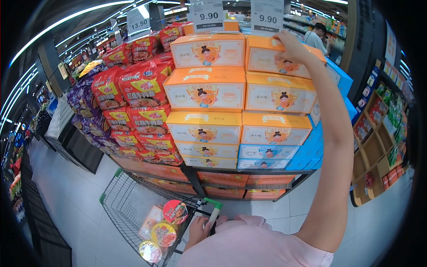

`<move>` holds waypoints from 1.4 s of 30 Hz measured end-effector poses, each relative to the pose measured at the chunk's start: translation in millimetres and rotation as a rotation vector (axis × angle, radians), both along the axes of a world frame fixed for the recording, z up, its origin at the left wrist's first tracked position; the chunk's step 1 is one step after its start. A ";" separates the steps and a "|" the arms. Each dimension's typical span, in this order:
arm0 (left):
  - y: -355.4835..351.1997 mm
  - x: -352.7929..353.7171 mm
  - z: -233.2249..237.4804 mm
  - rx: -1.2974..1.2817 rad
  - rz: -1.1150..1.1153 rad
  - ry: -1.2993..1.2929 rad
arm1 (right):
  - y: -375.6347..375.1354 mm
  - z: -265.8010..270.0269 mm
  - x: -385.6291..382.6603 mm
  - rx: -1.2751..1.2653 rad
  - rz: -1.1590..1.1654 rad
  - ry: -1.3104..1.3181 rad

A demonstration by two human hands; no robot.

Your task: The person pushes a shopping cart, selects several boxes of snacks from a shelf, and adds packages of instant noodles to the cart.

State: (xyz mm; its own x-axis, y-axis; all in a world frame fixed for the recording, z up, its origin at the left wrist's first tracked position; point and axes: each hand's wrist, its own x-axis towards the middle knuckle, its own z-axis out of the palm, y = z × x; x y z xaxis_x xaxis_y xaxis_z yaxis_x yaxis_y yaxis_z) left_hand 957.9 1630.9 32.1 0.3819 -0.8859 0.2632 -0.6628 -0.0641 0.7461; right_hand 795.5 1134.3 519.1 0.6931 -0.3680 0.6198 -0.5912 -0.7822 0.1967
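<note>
My right hand (291,48) reaches to the top of a stack and is closed on an orange-and-white carton (262,60), fingers over its upper edge and thumb on the front. The carton rests on more of the same kind (278,93), each printed with a cartoon figure. Down by my body, my left hand (197,231) is closed around the handle (214,213) of a shopping cart (126,200). Inside the cart lie a red-lidded tub (175,211), a yellow-lidded tub (163,234), another round-lidded tub (150,252) and a pale package (150,222).
Red noodle packs (144,84) and purple packs (91,100) are piled left of the cartons. Price signs (209,15) stand above them. Blue cartons (307,151) flank the stack's right side. A wooden shelf (378,142) stands farther right, and a person (316,39) is beyond the display.
</note>
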 end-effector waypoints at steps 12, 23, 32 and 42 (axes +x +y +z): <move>-0.6 -0.5 3.9 0.032 0.025 -0.022 | 90.6 8.5 -1.5 -0.025 0.419 -0.185; 2.0 27.8 137.4 -0.516 0.085 0.555 | 267.0 -115.9 48.5 0.569 0.810 0.346; 26.2 6.9 133.9 -0.353 0.166 1.095 | 276.4 -227.1 81.9 1.180 0.757 0.440; 72.5 7.2 52.3 -0.400 0.447 1.466 | 248.3 -377.8 13.4 1.860 0.376 -0.441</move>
